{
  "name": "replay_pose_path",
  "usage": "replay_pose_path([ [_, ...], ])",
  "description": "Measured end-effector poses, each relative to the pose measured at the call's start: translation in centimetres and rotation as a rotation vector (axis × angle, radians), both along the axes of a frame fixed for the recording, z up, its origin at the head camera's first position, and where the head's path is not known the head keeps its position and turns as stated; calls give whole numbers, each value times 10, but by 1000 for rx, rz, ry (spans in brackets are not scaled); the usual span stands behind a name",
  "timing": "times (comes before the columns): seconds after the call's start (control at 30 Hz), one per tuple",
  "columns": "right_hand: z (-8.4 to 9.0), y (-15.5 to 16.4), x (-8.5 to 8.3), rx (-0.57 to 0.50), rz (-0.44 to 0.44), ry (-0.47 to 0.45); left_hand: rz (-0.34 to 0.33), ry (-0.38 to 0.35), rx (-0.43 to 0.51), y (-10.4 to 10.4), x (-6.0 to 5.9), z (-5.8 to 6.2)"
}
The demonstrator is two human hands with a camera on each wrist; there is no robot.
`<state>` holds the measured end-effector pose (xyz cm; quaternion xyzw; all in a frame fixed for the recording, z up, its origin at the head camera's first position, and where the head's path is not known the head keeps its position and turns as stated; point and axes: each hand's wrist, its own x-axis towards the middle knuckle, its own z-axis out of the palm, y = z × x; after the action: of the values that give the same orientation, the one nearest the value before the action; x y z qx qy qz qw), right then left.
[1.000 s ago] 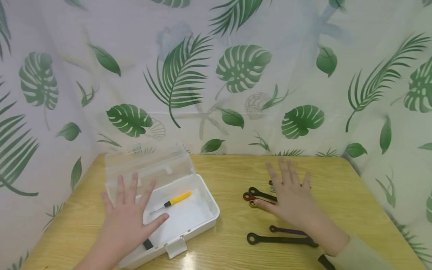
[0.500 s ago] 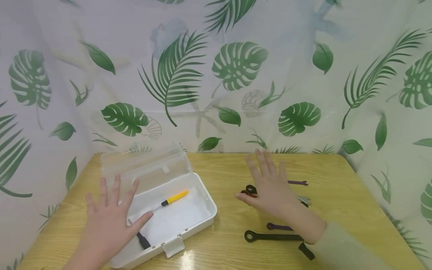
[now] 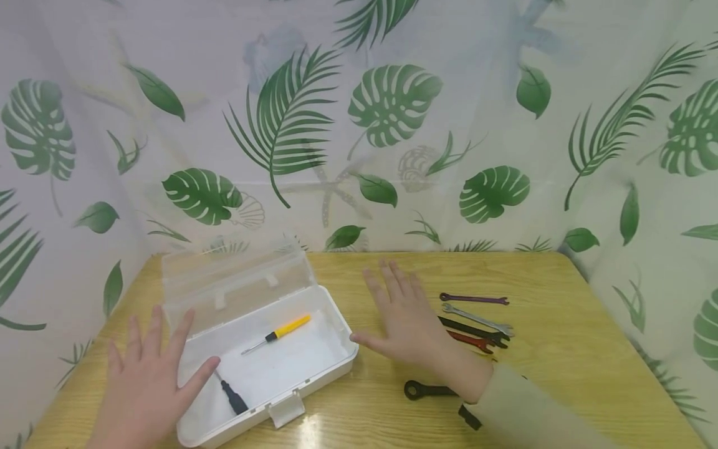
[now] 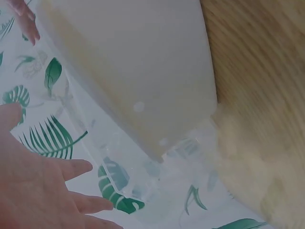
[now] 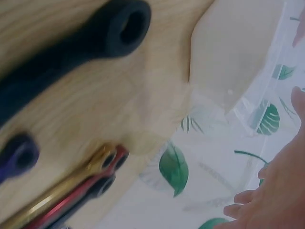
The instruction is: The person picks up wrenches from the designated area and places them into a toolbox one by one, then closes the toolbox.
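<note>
My left hand (image 3: 140,380) hovers with spread fingers over the left end of a white plastic box (image 3: 344,330), holding nothing. Inside lie a yellow-handled screwdriver (image 3: 291,325) and a black-handled screwdriver (image 3: 234,398). Fingers extended, my right hand (image 3: 412,327) is between the box and a group of wrenches, also holding nothing. The group has a purple wrench (image 3: 473,299), a silver wrench (image 3: 477,318), a black wrench (image 3: 471,329) and a red wrench (image 3: 473,343). A gold wrench (image 5: 52,195) shows clearly in the right wrist view. My forearm partly covers a larger black wrench (image 3: 429,390).
The box's clear lid (image 3: 241,280) stands open toward the back, and its white latch (image 3: 287,408) hangs over the front. A dark tool end (image 3: 470,416) pokes out from under the right sleeve. Behind the wooden table (image 3: 359,430) hangs a leaf-patterned cloth (image 3: 314,206).
Both hands have shifted left, fingers still spread. The right hand has uncovered more of the upper wrenches, and the left hand more of the black-handled screwdriver. The head view has turned slightly.
</note>
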<state>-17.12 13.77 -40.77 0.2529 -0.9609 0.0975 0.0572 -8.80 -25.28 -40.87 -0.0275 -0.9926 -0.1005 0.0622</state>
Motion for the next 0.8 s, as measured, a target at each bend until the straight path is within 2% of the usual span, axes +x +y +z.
replay_pose_path([
  [0.4, -15, -26, -2, -19, 50, -57, 106, -66, 50, -12, 8, -24],
  [0.67, -26, -33, -4, 28, 55, -77, 139, -24, 52, -15, 15, -48],
  [0.8, -30, -35, -6, 34, 62, -91, 124, -17, 2, -13, 16, -58],
])
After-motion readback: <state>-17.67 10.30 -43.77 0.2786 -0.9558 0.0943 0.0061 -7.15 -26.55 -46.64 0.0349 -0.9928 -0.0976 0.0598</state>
